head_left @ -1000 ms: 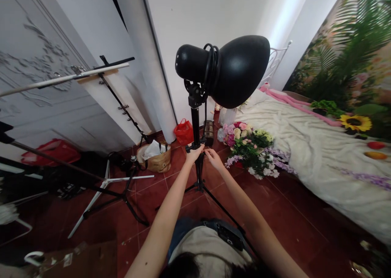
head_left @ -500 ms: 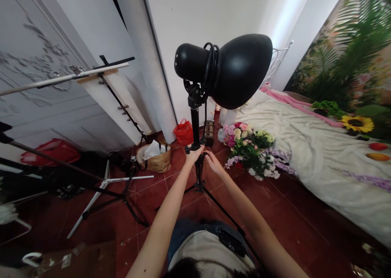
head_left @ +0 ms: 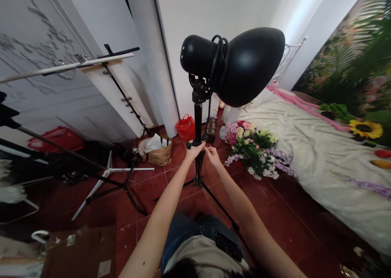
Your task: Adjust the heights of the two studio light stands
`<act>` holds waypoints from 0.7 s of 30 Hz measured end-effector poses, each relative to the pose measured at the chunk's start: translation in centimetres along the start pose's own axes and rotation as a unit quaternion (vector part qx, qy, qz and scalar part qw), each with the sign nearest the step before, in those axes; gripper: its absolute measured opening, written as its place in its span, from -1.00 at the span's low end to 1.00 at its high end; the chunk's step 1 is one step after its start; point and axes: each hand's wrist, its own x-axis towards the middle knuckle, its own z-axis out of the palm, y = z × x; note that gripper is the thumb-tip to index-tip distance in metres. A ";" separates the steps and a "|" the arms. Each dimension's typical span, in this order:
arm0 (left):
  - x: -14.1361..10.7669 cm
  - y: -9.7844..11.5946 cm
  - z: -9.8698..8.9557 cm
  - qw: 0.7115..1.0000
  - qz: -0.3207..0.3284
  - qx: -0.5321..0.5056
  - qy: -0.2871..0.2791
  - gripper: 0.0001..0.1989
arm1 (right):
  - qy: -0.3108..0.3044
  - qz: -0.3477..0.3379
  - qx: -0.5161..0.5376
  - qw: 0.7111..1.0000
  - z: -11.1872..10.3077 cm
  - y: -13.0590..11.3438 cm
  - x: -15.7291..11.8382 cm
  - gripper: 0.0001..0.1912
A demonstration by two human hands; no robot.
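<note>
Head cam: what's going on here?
A person is working at a tripod light stand topped by a black dome lamp. Their left hand grips the pole near a collar, and their right hand pinches its fingers just beside it. A bunch of flowers lies on the tiled floor nearby.

The view has shifted, so the black lamp (head_left: 241,66) looks larger and sits further right than before. More of the cardboard box (head_left: 79,249) shows, and the right hand (head_left: 213,156) has drawn its fingers together beside the stand pole (head_left: 198,123).
</note>
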 end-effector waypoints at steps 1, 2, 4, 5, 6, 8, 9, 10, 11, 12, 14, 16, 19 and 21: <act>-0.1 0.0 0.0 1.000 0.002 0.000 0.012 -0.80 | 0.010 0.009 0.008 1.000 0.3 -0.2 0.0 -0.56; -0.1 0.0 0.1 1.000 0.002 0.000 0.027 -0.82 | 0.022 0.023 0.017 0.999 0.6 -0.5 0.0 -0.55; -0.2 -0.2 0.1 0.999 -0.003 0.000 0.046 -0.86 | 0.048 0.056 0.040 0.997 1.1 -1.0 -0.3 -0.52; -0.2 -0.2 0.1 0.999 -0.009 0.000 0.046 -0.87 | 0.059 0.071 0.050 0.994 1.4 -1.2 -0.5 -0.50; -0.3 -0.3 0.1 0.999 -0.014 0.002 0.040 -0.88 | 0.068 0.083 0.057 0.993 1.6 -1.5 -0.6 -0.49; -0.4 -0.4 0.0 1.000 -0.020 0.003 0.024 -0.89 | 0.082 0.101 0.059 0.990 1.9 -2.1 -1.0 -0.49; -0.5 -0.5 0.0 1.000 -0.023 0.000 0.020 -0.89 | 0.088 0.112 0.057 0.988 2.0 -2.4 -1.2 -0.49; -0.6 -0.5 -0.1 1.000 -0.025 -0.004 0.018 -0.89 | 0.097 0.126 0.054 0.986 2.1 -2.8 -1.5 -0.50; -0.7 -0.5 -0.2 0.999 -0.028 -0.008 0.016 -0.89 | 0.105 0.142 0.058 0.983 2.2 -3.2 -1.8 -0.51; -0.9 -0.6 -0.3 0.999 -0.032 -0.012 0.014 -0.89 | 0.113 0.157 0.069 0.979 2.3 -3.6 -2.3 -0.53; -1.3 -0.8 -0.7 0.999 -0.041 -0.013 0.014 -0.87 | 0.122 0.182 0.115 0.969 2.2 -4.3 -3.7 -0.57; -1.9 -1.0 -1.2 0.999 -0.042 -0.012 0.016 -0.80 | 0.112 0.208 0.171 0.957 1.8 -4.8 -6.2 -0.61; -3.1 -1.4 -2.2 0.999 -0.035 -0.027 0.003 -0.73 | 0.088 0.256 0.231 0.935 0.3 -4.8 -12.1 -0.66; -4.4 -1.7 -3.0 0.999 -0.034 -0.032 0.004 -0.73 | 0.079 0.285 0.258 0.920 -1.0 -4.5 -17.4 -0.66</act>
